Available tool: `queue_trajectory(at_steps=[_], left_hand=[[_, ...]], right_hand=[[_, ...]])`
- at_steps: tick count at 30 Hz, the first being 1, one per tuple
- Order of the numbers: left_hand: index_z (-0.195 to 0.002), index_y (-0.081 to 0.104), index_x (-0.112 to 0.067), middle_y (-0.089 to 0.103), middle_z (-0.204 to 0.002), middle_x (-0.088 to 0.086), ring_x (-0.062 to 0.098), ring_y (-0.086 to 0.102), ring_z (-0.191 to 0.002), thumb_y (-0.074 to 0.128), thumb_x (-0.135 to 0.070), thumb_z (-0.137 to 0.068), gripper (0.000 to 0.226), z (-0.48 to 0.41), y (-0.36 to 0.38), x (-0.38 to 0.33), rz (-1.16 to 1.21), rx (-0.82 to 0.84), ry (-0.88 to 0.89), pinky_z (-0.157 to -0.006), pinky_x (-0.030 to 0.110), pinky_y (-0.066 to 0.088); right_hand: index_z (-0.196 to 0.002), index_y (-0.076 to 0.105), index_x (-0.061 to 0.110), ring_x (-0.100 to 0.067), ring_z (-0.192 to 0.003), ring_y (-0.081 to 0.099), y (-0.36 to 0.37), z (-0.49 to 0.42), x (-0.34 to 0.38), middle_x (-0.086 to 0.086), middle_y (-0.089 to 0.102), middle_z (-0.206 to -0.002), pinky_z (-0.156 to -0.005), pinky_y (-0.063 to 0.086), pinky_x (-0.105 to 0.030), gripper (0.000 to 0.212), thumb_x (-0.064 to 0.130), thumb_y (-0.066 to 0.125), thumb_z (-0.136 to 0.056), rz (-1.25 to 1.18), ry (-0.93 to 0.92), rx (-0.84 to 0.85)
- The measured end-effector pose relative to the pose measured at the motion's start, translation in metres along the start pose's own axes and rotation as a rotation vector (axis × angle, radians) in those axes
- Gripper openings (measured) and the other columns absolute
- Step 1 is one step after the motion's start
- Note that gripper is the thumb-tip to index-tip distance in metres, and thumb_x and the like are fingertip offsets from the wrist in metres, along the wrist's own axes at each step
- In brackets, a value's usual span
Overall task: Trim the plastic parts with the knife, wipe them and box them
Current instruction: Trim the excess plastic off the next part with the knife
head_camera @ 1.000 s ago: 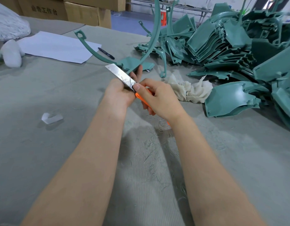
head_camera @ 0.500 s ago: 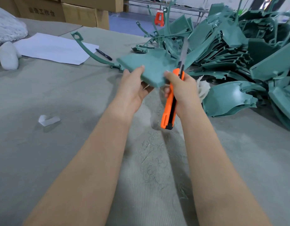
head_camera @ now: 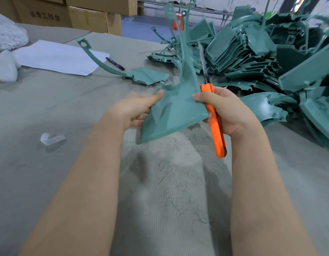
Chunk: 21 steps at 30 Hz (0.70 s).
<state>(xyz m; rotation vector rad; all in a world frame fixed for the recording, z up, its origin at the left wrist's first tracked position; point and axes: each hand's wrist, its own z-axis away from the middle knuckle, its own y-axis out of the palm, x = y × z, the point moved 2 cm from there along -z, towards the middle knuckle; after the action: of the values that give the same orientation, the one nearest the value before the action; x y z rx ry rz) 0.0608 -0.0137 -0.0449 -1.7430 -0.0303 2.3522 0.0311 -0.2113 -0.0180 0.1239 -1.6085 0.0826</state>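
Above the grey table, the left hand pinches the green plastic part at its left edge, while the right hand grasps the orange knife, thumb on the part's right edge. Beyond lie another green part, a pen, white paper and the heap of parts.
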Motion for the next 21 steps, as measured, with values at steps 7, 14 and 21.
queue_trajectory(at_steps=[7, 14, 21], left_hand=[[-0.1, 0.069, -0.016, 0.072, -0.099, 0.006, 0.016, 0.068, -0.073, 0.059, -0.063, -0.082, 0.052, -0.014, -0.001, 0.008, 0.101, -0.214, 0.056, -0.068, 0.024, 0.052], [-0.132, 0.051, 0.001, 0.062, -0.121, 0.018, 0.019, 0.064, -0.078, 0.059, -0.068, -0.079, 0.087, -0.025, -0.012, 0.018, 0.203, -0.171, -0.065, -0.077, 0.028, 0.047], [-0.108, 0.065, -0.002, 0.059, -0.082, 0.011, 0.013, 0.045, -0.053, 0.06, -0.071, -0.075, 0.076, -0.029, -0.013, 0.019, 0.151, -0.18, -0.079, -0.055, 0.022, 0.032]], right_hand=[[-0.087, 0.062, 0.009, -0.013, -0.042, 0.047, 0.011, 0.001, 0.008, 0.0, 0.056, -0.056, -0.042, 0.041, -0.022, 0.054, 0.061, 0.047, -0.093, 0.113, -0.029, -0.144], [-0.066, 0.043, -0.009, -0.014, -0.039, 0.036, 0.023, 0.008, 0.007, -0.014, 0.038, -0.051, -0.043, 0.033, -0.02, 0.072, 0.055, 0.036, -0.1, 0.44, -0.203, -0.136], [-0.062, 0.037, 0.009, -0.015, -0.041, 0.031, 0.028, 0.013, 0.01, -0.003, 0.032, -0.047, -0.054, 0.028, -0.029, 0.057, 0.051, 0.039, -0.1, 0.499, -0.172, -0.045]])
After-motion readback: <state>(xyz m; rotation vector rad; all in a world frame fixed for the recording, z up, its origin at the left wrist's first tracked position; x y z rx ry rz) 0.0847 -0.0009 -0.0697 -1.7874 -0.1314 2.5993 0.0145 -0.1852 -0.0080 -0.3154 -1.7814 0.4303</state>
